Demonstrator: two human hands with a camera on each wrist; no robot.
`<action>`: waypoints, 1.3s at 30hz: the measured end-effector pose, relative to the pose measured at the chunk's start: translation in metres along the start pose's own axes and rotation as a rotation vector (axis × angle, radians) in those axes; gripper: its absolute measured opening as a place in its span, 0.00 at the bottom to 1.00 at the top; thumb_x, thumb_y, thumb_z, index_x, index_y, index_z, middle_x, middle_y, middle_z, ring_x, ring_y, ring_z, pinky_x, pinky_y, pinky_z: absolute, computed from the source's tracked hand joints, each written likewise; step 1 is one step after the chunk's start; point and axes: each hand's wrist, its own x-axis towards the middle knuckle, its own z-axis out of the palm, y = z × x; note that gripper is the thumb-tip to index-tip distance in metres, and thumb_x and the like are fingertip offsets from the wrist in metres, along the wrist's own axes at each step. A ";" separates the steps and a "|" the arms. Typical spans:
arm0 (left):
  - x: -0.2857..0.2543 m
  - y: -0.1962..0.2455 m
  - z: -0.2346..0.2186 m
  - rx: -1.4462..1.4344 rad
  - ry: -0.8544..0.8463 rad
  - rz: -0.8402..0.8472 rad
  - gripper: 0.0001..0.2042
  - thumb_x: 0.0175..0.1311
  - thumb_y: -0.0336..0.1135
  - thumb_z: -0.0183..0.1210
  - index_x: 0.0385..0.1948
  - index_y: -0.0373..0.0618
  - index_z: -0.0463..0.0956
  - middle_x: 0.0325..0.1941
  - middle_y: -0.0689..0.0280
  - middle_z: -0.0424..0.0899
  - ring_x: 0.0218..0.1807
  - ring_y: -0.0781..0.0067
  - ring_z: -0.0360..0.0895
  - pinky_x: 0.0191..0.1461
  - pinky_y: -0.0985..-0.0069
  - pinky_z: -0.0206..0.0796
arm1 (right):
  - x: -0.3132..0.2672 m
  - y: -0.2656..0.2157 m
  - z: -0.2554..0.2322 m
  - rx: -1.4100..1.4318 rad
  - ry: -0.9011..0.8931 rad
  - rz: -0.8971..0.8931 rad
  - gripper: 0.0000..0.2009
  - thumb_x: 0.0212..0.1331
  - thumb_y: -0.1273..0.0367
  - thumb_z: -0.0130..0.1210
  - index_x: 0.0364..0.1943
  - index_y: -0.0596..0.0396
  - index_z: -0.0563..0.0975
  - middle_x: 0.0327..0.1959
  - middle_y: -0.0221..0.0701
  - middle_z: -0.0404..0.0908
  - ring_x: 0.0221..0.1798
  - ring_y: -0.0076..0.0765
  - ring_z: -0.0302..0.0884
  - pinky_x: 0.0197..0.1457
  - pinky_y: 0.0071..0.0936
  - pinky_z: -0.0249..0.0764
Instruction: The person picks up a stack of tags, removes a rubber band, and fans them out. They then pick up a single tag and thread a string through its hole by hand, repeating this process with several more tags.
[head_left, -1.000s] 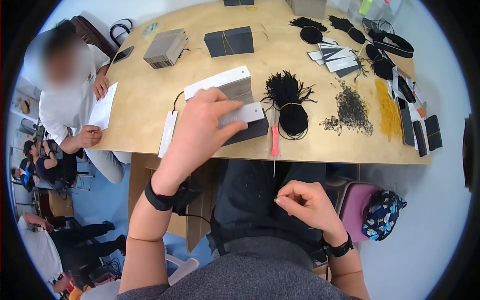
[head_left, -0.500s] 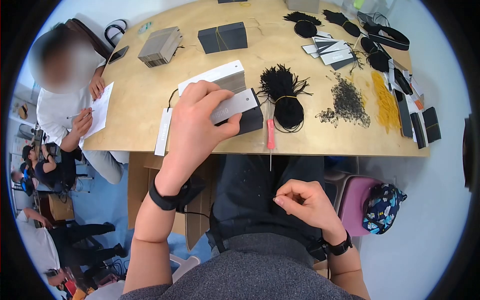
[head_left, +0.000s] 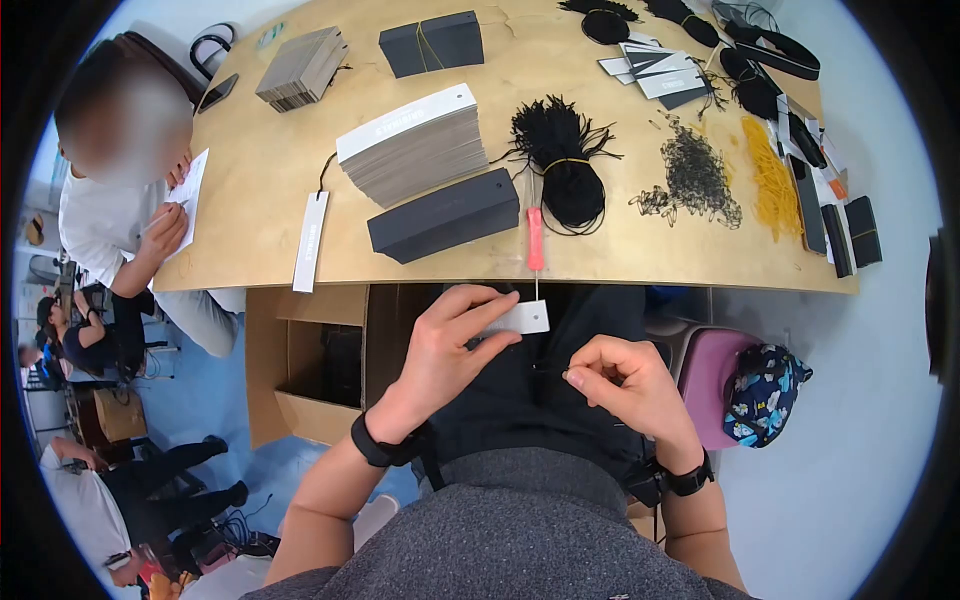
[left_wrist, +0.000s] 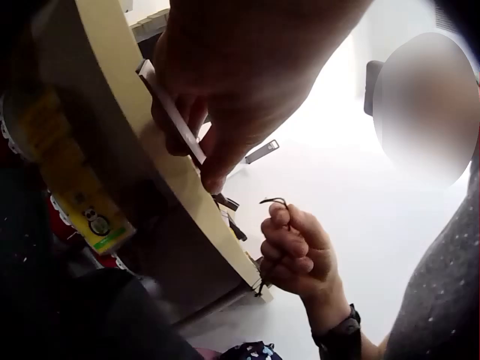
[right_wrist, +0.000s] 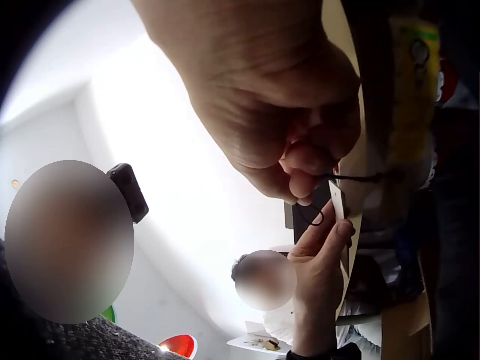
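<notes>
Over the lap, just off the table's front edge, my left hand (head_left: 445, 345) pinches a white hang tag (head_left: 527, 317) between thumb and fingers, its holed end pointing right. My right hand (head_left: 628, 388) is close by on the right and pinches a thin black cord (left_wrist: 274, 200). A loop of that cord hangs by the fingertips in the right wrist view. On the table ahead are a stack of white tags (head_left: 412, 150) and a dark stack (head_left: 445, 218). A pink-handled tool (head_left: 535, 240) lies with its metal shaft past the edge.
Right of the stacks lies a bundle of black cords (head_left: 570, 190), then a heap of small black pieces (head_left: 695, 180) and yellow bands (head_left: 772, 200). One corded white tag (head_left: 310, 242) lies at left. A person (head_left: 125, 200) sits writing at the table's left end.
My left hand has lifted a white tag from the dark stack and brought it down over the lap, near the right hand. The right hand has stayed nearly in place.
</notes>
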 end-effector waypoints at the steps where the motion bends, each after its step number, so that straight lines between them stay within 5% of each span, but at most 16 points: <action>1: -0.001 -0.001 0.004 -0.001 0.000 -0.003 0.20 0.47 0.26 0.73 0.47 0.41 0.83 0.43 0.59 0.83 0.43 0.63 0.82 0.45 0.73 0.75 | 0.000 0.001 0.000 0.002 -0.004 0.014 0.05 0.63 0.71 0.60 0.33 0.59 0.79 0.18 0.22 0.76 0.21 0.10 0.67 0.24 0.15 0.60; 10: -0.002 0.002 0.009 0.001 0.034 -0.078 0.18 0.49 0.26 0.71 0.46 0.41 0.83 0.38 0.59 0.85 0.40 0.62 0.83 0.43 0.74 0.74 | 0.007 0.002 0.011 0.015 -0.009 0.002 0.05 0.63 0.71 0.61 0.34 0.59 0.79 0.17 0.21 0.74 0.20 0.10 0.65 0.24 0.15 0.60; 17: 0.017 -0.010 0.009 -0.270 -0.246 -0.336 0.13 0.55 0.25 0.66 0.43 0.36 0.82 0.35 0.60 0.86 0.37 0.74 0.81 0.44 0.77 0.72 | 0.015 0.004 0.017 0.039 0.036 0.027 0.05 0.63 0.70 0.61 0.34 0.59 0.80 0.15 0.21 0.72 0.19 0.11 0.63 0.24 0.16 0.58; 22: 0.024 -0.016 0.015 -0.400 -0.310 -0.392 0.11 0.57 0.24 0.65 0.43 0.36 0.81 0.36 0.64 0.86 0.39 0.80 0.79 0.47 0.79 0.71 | 0.027 0.011 0.023 -0.193 0.285 -0.115 0.05 0.60 0.71 0.63 0.34 0.58 0.81 0.13 0.26 0.71 0.17 0.13 0.64 0.22 0.18 0.58; 29: 0.016 -0.023 0.017 -0.562 -0.258 -0.363 0.10 0.61 0.24 0.62 0.44 0.37 0.81 0.40 0.65 0.86 0.41 0.79 0.79 0.46 0.78 0.71 | 0.035 0.036 0.021 -0.313 0.400 -0.110 0.05 0.60 0.71 0.63 0.33 0.59 0.80 0.12 0.28 0.72 0.16 0.14 0.66 0.20 0.21 0.60; 31: 0.011 -0.026 0.015 -0.621 -0.277 -0.410 0.09 0.62 0.24 0.61 0.44 0.38 0.81 0.40 0.64 0.85 0.41 0.77 0.80 0.46 0.78 0.71 | 0.030 0.040 0.020 -0.234 0.315 -0.022 0.06 0.63 0.69 0.61 0.34 0.59 0.80 0.16 0.27 0.77 0.17 0.14 0.68 0.21 0.18 0.62; 33: 0.007 -0.029 0.014 -0.327 -0.247 -0.104 0.09 0.61 0.22 0.61 0.43 0.38 0.82 0.39 0.63 0.85 0.40 0.73 0.81 0.45 0.77 0.71 | 0.025 0.037 0.022 -0.070 0.241 0.079 0.07 0.65 0.69 0.59 0.35 0.58 0.80 0.19 0.27 0.79 0.18 0.14 0.70 0.21 0.16 0.64; 36: -0.001 -0.019 0.008 -0.348 -0.257 -0.006 0.09 0.60 0.22 0.62 0.42 0.38 0.83 0.37 0.62 0.84 0.39 0.69 0.81 0.43 0.77 0.71 | 0.019 0.028 0.022 0.148 0.075 0.205 0.08 0.68 0.67 0.57 0.39 0.59 0.80 0.25 0.27 0.82 0.20 0.14 0.73 0.22 0.14 0.67; 39: -0.009 -0.008 0.001 -0.460 -0.216 -0.145 0.10 0.57 0.20 0.63 0.40 0.39 0.84 0.36 0.62 0.83 0.39 0.72 0.80 0.42 0.78 0.70 | 0.016 0.025 0.020 0.221 -0.078 0.251 0.10 0.69 0.68 0.55 0.46 0.60 0.79 0.33 0.27 0.82 0.22 0.14 0.75 0.24 0.14 0.69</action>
